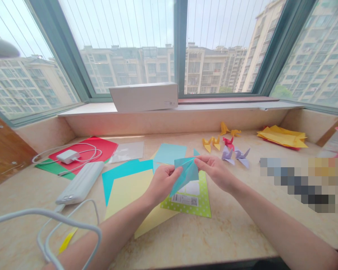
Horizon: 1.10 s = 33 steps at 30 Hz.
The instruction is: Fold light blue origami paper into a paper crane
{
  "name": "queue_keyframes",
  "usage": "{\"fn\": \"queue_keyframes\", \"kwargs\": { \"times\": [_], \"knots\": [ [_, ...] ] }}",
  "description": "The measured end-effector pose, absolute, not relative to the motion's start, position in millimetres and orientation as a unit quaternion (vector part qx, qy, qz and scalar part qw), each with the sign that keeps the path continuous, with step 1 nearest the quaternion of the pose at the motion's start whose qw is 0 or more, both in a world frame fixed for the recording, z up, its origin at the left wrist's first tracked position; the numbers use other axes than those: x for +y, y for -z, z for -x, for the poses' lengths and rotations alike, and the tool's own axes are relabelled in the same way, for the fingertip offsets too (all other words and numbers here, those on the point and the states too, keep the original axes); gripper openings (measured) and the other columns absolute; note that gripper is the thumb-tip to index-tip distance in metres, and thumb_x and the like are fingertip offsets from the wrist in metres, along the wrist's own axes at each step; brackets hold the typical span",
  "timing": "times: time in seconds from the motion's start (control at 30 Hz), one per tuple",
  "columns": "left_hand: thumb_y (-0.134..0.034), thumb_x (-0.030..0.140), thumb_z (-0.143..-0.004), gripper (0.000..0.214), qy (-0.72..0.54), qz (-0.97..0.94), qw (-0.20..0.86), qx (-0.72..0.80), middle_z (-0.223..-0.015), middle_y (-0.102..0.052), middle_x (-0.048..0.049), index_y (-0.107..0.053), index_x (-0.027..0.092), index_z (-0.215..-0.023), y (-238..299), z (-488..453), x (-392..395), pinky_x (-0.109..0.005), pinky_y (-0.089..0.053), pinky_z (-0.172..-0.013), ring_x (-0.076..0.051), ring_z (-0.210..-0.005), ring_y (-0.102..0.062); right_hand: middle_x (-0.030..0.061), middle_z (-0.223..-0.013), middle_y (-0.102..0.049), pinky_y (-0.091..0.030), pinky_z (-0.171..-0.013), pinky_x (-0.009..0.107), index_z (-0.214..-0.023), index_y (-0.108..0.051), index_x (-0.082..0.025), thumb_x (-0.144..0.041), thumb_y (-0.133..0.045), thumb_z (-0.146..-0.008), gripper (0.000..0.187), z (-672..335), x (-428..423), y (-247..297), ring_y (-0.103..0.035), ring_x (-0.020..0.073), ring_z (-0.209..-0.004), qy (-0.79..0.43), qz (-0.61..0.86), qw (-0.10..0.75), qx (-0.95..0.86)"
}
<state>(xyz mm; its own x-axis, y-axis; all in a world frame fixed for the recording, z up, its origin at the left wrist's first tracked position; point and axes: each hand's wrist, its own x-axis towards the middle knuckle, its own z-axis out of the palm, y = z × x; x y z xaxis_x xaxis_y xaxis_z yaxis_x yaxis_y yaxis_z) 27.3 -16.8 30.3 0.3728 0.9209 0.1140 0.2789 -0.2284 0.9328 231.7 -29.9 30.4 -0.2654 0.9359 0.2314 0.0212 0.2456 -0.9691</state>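
A partly folded sheet of light blue origami paper (186, 170) is held up between both hands over the counter. My left hand (165, 179) pinches its left side, thumb on top. At its upper right, my right hand (212, 168) grips an edge between thumb and fingers, and a small blue point sticks up there. Beneath the hands lies a green polka-dot packet (204, 204) with a label. Pale yellow sheets (126, 193), bright blue sheets (109, 180) and a light blue sheet (170, 152) spread out to the left and behind.
Folded paper cranes in yellow (207, 144), red (228, 142) and purple (242, 156) stand behind my right hand. Yellow papers (281, 137) are stacked at back right. Left are a power bank (80, 183), a charger (68, 156) and a looping white cable (45, 213). A white box (145, 98) sits on the sill.
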Motion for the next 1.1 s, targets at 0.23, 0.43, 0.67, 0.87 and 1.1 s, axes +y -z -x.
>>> {"fn": "queue_keyframes", "kwargs": {
  "times": [0.23,0.43,0.67,0.87,1.1],
  "knots": [
    [-0.059,0.050,-0.086,0.043,-0.365,-0.710,0.450,0.399,-0.059,-0.056,-0.0004,-0.066,0.013,-0.066,-28,-28,-19,-0.022,-0.033,-0.049,-0.012,-0.056,-0.049,0.0058,-0.082,-0.075,-0.049,-0.068,0.031,-0.095,-0.077,-0.016,-0.055,-0.068,-0.082,0.042,-227,-26,-23,-0.066,0.0185,-0.072,-0.455,0.435,0.498,-0.596],
    [-0.061,0.049,-0.087,0.040,-0.364,-0.714,0.468,0.372,-0.066,-0.064,-0.0025,-0.068,0.012,-0.074,-27,-29,-19,-0.023,-0.041,-0.053,-0.016,-0.063,-0.059,0.0049,-0.077,-0.074,-0.049,-0.065,0.030,-0.089,-0.076,-0.016,-0.054,-0.070,-0.080,0.040,-228,-23,-19,-0.064,0.0170,-0.067,-0.439,0.443,0.529,-0.575],
    [-0.068,0.046,-0.086,0.043,-0.336,-0.679,0.579,0.302,-0.092,-0.072,-0.0116,-0.062,0.011,-0.110,-21,-32,-20,-0.034,-0.057,-0.079,-0.023,-0.085,-0.072,0.0069,-0.078,-0.075,-0.051,-0.067,0.032,-0.084,-0.073,-0.017,-0.056,-0.069,-0.079,0.040,-227,-23,-18,-0.067,0.0212,-0.073,-0.412,0.452,0.568,-0.551],
    [-0.071,0.051,-0.082,0.044,-0.300,-0.661,0.627,0.281,-0.087,-0.072,-0.0101,-0.065,0.010,-0.098,-26,-27,-10,-0.031,-0.059,-0.075,-0.023,-0.081,-0.074,0.0004,-0.057,-0.062,-0.039,-0.050,0.026,-0.074,-0.071,-0.016,-0.053,-0.069,-0.081,0.038,-230,-24,-24,-0.051,0.0119,-0.052,-0.417,0.457,0.557,-0.553],
    [-0.067,0.061,-0.080,0.049,-0.246,-0.668,0.640,0.291,-0.078,-0.073,-0.0107,-0.062,0.011,-0.081,-25,-18,-1,-0.028,-0.058,-0.059,-0.020,-0.067,-0.073,-0.0052,-0.046,-0.051,-0.027,-0.038,0.024,-0.082,-0.069,-0.018,-0.057,-0.073,-0.077,0.040,-234,-19,-23,-0.038,0.0076,-0.036,-0.468,0.428,0.586,-0.505]
  ]
}}
